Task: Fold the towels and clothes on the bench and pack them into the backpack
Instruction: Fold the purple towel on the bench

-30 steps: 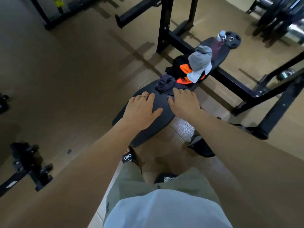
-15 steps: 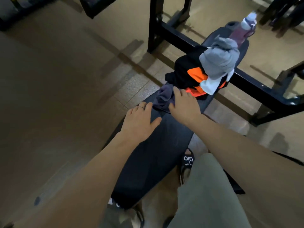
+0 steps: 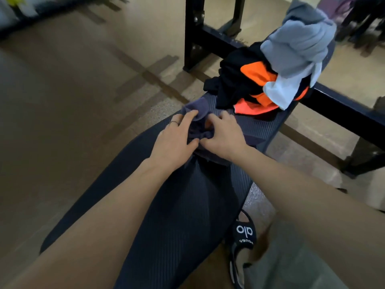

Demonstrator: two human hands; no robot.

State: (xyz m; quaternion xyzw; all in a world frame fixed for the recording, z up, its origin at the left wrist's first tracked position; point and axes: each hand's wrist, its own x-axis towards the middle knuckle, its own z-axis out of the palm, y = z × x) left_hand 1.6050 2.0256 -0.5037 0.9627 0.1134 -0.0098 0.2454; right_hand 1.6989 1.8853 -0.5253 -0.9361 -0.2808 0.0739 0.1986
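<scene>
Black ribbed bench (image 3: 177, 215) runs near to far. At its far end lies a heap of clothes (image 3: 270, 80). Nearer, a purple-grey cloth (image 3: 200, 126) is gripped by left hand (image 3: 175, 140) and right hand (image 3: 225, 136), fingers curled into it.

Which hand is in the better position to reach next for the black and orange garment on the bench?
Probably the right hand. It lies nearer the black and orange garment, which sits ahead and to the right on the bench. The left hand is farther away. Both grip the purple cloth.
</scene>
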